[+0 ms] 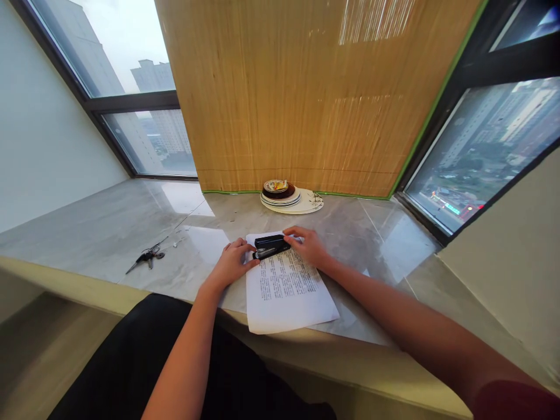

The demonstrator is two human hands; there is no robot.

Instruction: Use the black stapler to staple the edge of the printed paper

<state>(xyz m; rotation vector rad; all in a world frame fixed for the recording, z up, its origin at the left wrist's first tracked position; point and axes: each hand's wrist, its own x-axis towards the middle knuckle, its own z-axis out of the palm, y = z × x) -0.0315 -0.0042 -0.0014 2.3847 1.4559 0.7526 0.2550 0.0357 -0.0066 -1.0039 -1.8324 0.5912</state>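
Note:
A black stapler (272, 245) lies across the top part of a printed sheet of paper (289, 309), its jaws parted toward the left. My right hand (306, 245) pinches the stapler's rear end between thumb and fingers. At the other end, my left hand (235, 261) has its thumb and forefinger closed against the stapler's front tip, by the paper's left edge. The paper rests on the stone sill, and its near edge hangs slightly over the front. Whether more than one sheet lies there I cannot tell.
To the left on the sill (205, 236) lies a bunch of keys (149, 255). Stacked plates (280, 198) and an oval white board (310, 202) stand at the back before a bamboo blind (284, 105). Windows flank the blind. The sill's front edge is near my lap.

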